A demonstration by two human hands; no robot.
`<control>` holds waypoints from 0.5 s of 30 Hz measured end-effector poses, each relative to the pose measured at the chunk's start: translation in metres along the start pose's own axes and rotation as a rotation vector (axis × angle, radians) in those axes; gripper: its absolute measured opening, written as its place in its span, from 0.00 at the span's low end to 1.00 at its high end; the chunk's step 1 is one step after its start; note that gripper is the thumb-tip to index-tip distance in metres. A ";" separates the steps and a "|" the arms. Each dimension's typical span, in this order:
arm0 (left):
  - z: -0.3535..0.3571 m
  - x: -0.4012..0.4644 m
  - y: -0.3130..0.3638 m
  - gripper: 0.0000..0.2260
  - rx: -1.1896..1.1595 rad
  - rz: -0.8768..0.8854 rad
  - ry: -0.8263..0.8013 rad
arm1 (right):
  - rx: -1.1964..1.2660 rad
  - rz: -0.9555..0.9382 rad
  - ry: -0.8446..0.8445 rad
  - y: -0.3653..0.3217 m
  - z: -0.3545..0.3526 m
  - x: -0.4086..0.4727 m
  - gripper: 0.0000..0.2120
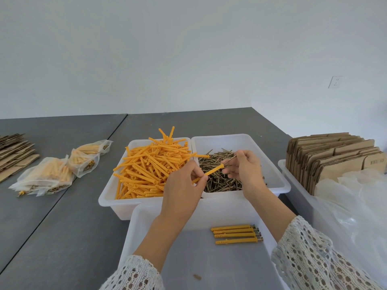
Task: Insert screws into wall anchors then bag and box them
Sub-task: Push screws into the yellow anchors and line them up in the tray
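My left hand (pixel 184 189) pinches a yellow wall anchor (pixel 211 172) above the bins, its open end pointing up and to the right. My right hand (pixel 246 168) pinches a screw (pixel 230 160) whose tip sits at the anchor's mouth. Behind them a white bin (pixel 109 197) is heaped with loose yellow anchors (pixel 150 164), and the white bin (pixel 278 181) to its right holds a pile of brown screws (pixel 219 181). Several assembled anchors with screws (pixel 236 234) lie side by side in the near white bin (pixel 134 227).
Filled clear bags of anchors (pixel 52 174) lie on the grey table (pixel 62 227) to the left, with flat cardboard (pixel 14 155) beyond them. On the right, a white bin (pixel 293 185) holds folded cardboard boxes (pixel 335 158) and clear plastic bags (pixel 356 195).
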State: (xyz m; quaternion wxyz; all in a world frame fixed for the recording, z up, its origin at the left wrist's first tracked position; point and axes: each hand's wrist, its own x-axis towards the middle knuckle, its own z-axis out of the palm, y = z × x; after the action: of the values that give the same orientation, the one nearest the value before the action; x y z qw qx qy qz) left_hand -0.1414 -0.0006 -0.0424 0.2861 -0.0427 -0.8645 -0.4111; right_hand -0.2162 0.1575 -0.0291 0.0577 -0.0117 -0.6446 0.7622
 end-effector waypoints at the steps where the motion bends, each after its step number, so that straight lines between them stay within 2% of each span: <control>1: 0.001 0.000 0.000 0.08 -0.008 -0.009 0.002 | -0.003 0.005 -0.027 0.000 0.000 -0.001 0.08; 7: 0.003 0.003 0.002 0.05 -0.077 -0.056 -0.016 | -0.084 -0.051 -0.252 -0.002 0.004 -0.008 0.09; 15: 0.003 0.002 0.008 0.03 -0.174 -0.153 -0.104 | -0.057 -0.135 -0.369 -0.007 0.002 -0.010 0.12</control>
State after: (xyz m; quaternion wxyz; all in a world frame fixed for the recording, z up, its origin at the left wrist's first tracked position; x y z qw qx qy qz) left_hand -0.1420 0.0066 -0.0381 0.2038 -0.0228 -0.8400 -0.5023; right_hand -0.2058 0.1560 -0.0225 -0.0107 0.1700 -0.6648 0.7273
